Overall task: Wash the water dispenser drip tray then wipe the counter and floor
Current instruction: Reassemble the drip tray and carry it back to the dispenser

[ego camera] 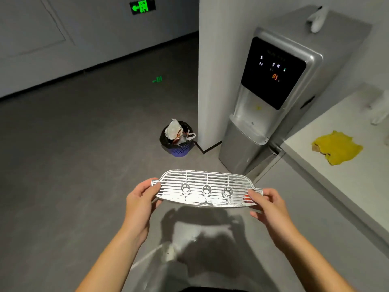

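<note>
From the head camera, you held the drip tray (pixel 207 188) in the air in front of you, over the grey floor (pixel 73 154), one hand at each end. It was a silvery slatted grille with three round rings in a row, and it lay roughly level with its long side across your view. Your left hand (pixel 140 199) gripped the left end: the thumb lay on top of the slats and the fingers were curled under the edge. Your right hand (pixel 267 205) gripped the right end the same way, thumb on top just beside a small red spot, fingers tucked beneath. Both forearms were bare.

The tray was well apart from the water dispenser (pixel 271 98), which stood ahead and to your right against a white pillar (pixel 219 60). Its black panel showed small lit icons and orange digits, above an open silver recess. Something white (pixel 315 20) lay on the dispenser's top; what it was I cannot tell.

To your right ran a pale counter (pixel 336 182) with a crumpled yellow cloth (pixel 336 147) lying on it. On the floor, just left of the pillar, stood a blue bin (pixel 177 140) lined with a black bag and stuffed with rubbish. A green exit sign (pixel 142 6) glowed on the far wall
</note>
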The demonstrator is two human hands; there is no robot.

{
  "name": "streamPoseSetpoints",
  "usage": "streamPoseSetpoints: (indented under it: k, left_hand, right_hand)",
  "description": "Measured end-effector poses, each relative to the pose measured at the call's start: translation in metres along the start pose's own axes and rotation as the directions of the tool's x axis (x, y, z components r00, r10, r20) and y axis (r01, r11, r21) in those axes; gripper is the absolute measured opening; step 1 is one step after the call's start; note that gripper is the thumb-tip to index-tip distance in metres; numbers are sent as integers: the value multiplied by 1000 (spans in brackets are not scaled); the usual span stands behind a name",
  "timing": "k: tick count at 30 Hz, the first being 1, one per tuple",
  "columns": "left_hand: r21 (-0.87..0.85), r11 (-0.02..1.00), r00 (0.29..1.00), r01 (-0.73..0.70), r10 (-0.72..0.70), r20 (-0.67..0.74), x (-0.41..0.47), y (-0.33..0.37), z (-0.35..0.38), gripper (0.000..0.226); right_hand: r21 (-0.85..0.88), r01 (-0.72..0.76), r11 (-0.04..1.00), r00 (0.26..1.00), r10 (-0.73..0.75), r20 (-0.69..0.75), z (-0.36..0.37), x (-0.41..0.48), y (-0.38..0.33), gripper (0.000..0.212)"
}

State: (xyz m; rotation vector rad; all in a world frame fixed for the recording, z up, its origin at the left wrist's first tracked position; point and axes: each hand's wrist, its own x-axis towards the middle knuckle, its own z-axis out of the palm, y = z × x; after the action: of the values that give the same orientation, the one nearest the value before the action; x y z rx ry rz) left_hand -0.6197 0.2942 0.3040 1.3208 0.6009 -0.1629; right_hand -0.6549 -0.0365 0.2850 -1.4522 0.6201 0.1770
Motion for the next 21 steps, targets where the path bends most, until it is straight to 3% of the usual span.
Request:
streamPoseSetpoints:
  k: [5,9,11,15,21]
  left_hand:
    - [74,997,985,22,-34,171,92,67,18,15]
    - [154,988,938,-27,-28,345,154,108,49,31]
    - [158,987,911,-41,-28,412,184,120,68,25]
    - [161,986,905,-46,-27,424,240,133,113,19]
    - [182,983,871,-14,-77,486,302,147,181,23]
  right_hand:
    - [95,-4,995,989,18,-148,41,32,-35,37]
    - [167,44,985,973,-4,-232,56,65,-61,38]
    - [190,63,980,963,-9,-271,61,88,-70,33]
    - [224,78,971,944,0,-329,62,139,-84,22]
    - [280,92,956,906,37,-422,52,199,-99,29]
